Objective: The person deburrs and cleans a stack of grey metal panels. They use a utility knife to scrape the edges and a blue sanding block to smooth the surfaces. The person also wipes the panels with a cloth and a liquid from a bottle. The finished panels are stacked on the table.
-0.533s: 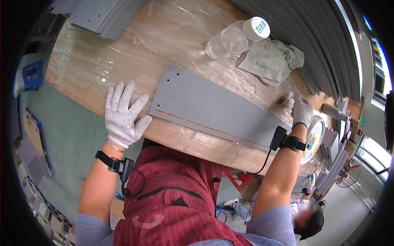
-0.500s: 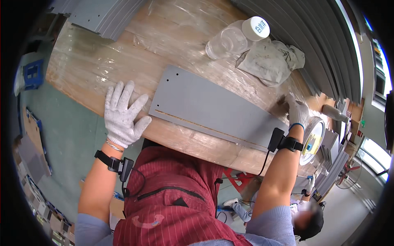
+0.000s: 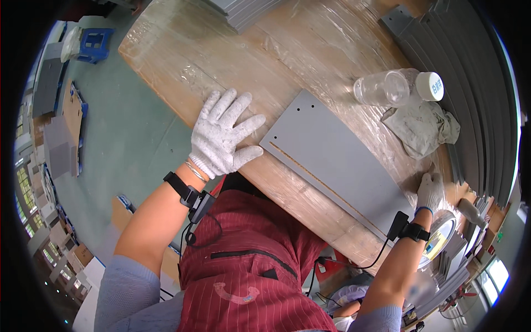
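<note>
A long grey panel [image 3: 337, 160] lies on the plastic-covered table, with several small dark holes at its left end and a brown groove along its near edge. My left hand [image 3: 221, 133], in a white knit glove, rests open with fingers spread, just left of the panel and apart from it. At the panel's far right end is my right hand [image 3: 431, 192], gloved too, its fingers curled together. A dark brownish patch shows by those fingertips; I cannot make out what they hold, if anything.
Beyond the panel lie a clear bottle [image 3: 387, 88] with a white cap and a crumpled grey cloth [image 3: 421, 128]. Stacked grey panels [image 3: 464, 94] line the right side. A round white-rimmed container [image 3: 442, 235] stands by my right wrist. A blue stool [image 3: 95, 45] is at far left.
The view has turned, so the table and panel sit further right and more slanted. Both hands keep nearly the same places beside the panel.
</note>
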`<move>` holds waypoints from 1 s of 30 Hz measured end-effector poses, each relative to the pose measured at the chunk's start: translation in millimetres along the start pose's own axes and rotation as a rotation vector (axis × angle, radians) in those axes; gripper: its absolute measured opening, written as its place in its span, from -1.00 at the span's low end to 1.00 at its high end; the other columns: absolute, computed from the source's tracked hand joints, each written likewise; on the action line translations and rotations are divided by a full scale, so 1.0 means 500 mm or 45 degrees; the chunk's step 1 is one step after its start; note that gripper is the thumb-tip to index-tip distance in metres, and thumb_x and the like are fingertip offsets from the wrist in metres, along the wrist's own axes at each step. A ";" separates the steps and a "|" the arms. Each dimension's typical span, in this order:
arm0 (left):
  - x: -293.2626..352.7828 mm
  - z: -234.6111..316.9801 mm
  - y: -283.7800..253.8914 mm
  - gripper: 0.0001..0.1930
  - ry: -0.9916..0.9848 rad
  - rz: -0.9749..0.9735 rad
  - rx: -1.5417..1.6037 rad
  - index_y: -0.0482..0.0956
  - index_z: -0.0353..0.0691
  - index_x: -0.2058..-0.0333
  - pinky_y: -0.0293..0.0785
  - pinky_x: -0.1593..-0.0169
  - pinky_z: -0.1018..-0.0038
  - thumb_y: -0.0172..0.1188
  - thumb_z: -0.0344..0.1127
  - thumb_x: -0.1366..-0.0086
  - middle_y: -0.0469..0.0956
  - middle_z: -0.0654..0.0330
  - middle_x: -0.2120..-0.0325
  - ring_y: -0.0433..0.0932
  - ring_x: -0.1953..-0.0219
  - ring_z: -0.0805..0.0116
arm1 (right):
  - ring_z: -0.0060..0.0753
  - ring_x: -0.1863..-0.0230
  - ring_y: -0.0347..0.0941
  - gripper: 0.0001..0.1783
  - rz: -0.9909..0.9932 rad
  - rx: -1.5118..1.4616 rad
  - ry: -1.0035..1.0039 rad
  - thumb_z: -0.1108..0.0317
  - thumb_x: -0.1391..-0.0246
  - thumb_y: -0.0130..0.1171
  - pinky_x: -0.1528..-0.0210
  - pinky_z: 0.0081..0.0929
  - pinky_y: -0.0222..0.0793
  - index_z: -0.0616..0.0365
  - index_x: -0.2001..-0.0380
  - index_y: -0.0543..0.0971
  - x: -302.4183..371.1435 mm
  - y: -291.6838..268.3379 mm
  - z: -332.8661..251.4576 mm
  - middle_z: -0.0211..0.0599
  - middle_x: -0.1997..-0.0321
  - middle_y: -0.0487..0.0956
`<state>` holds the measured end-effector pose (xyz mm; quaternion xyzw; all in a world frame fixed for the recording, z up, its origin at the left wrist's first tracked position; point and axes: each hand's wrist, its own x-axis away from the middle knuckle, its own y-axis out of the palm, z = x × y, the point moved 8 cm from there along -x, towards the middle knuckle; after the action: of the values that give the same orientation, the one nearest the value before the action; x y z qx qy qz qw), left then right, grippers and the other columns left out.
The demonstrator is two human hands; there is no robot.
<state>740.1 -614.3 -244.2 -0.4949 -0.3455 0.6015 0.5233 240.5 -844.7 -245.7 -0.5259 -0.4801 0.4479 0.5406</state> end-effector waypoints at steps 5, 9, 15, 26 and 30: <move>0.005 -0.004 0.002 -0.40 -0.066 0.008 0.038 0.59 0.12 -0.09 0.13 -0.36 -0.09 0.22 0.30 -0.18 0.37 0.01 -0.27 0.31 -0.30 -0.11 | -0.56 0.43 0.37 -0.89 0.089 -1.044 -0.303 0.54 -0.23 0.04 0.33 -0.50 0.39 0.29 0.21 0.52 0.175 -0.025 -0.197 -0.33 0.35 0.56; 0.002 -0.012 -0.003 -0.40 -0.100 -0.023 0.034 0.60 0.12 -0.07 0.15 -0.35 -0.10 0.24 0.29 -0.14 0.39 0.01 -0.25 0.32 -0.28 -0.10 | -0.05 0.31 0.58 -0.67 0.087 -0.721 -1.004 0.54 0.00 0.24 0.26 -0.24 0.53 0.02 0.12 0.62 0.316 -0.060 -0.560 -0.17 0.30 0.60; 0.000 -0.013 0.001 -0.39 -0.087 -0.001 0.072 0.63 0.10 -0.02 0.16 -0.34 -0.11 0.30 0.28 -0.05 0.41 0.00 -0.22 0.34 -0.26 -0.12 | -0.07 0.39 0.56 -0.75 0.208 -0.554 -1.082 0.38 0.00 0.34 0.38 -0.20 0.48 -0.04 0.19 0.65 0.311 -0.002 -0.680 -0.20 0.40 0.60; -0.006 -0.013 0.000 -0.39 -0.103 -0.041 0.084 0.63 0.10 0.03 0.15 -0.34 -0.12 0.32 0.28 0.01 0.42 0.01 -0.21 0.34 -0.25 -0.12 | -0.05 0.38 0.57 -0.75 0.138 -0.627 -1.132 0.46 0.04 0.37 0.34 -0.23 0.49 0.07 0.21 0.67 0.310 0.003 -0.661 -0.15 0.38 0.62; -0.004 -0.014 0.002 -0.40 -0.105 -0.036 0.078 0.63 0.10 0.03 0.15 -0.34 -0.12 0.31 0.28 -0.01 0.42 0.02 -0.20 0.34 -0.25 -0.12 | -0.07 0.39 0.57 -0.74 0.081 -0.601 -1.327 0.47 0.04 0.37 0.35 -0.23 0.49 0.06 0.21 0.67 0.324 -0.009 -0.678 -0.16 0.38 0.62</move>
<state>746.6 -617.2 -246.4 -0.4487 -0.3551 0.6242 0.5319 598.6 -731.7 -228.8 -0.3563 -0.7542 0.5448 0.0864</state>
